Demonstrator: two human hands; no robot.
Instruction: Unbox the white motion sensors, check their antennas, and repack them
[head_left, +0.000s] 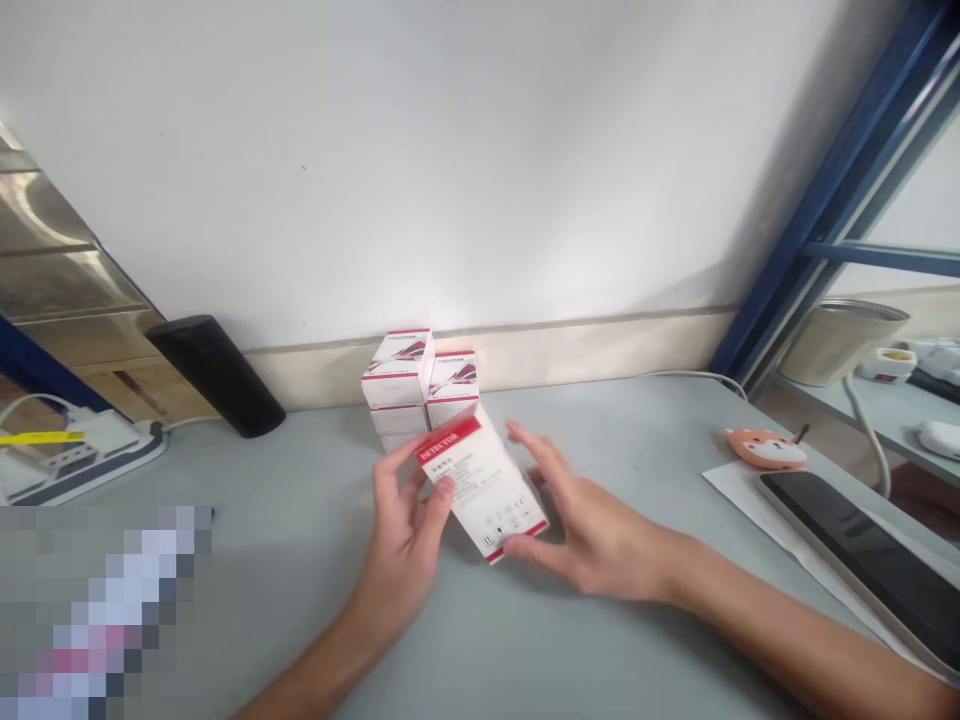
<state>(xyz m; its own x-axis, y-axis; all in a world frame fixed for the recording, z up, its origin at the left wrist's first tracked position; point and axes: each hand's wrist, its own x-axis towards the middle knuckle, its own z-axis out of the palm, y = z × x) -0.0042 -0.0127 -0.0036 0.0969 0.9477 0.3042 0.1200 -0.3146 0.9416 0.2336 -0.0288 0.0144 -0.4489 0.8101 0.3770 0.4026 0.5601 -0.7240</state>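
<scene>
Centre frame, the left hand [409, 515] pinches a box [487, 495], probably light, stiff card, best gripped by its sides; the right hand [600, 530] spreads loosely at its right.

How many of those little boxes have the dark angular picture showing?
2: the higher left box and the lower right box beside it. The held box shows text instead; more pictures may be hidden from view.
</scene>
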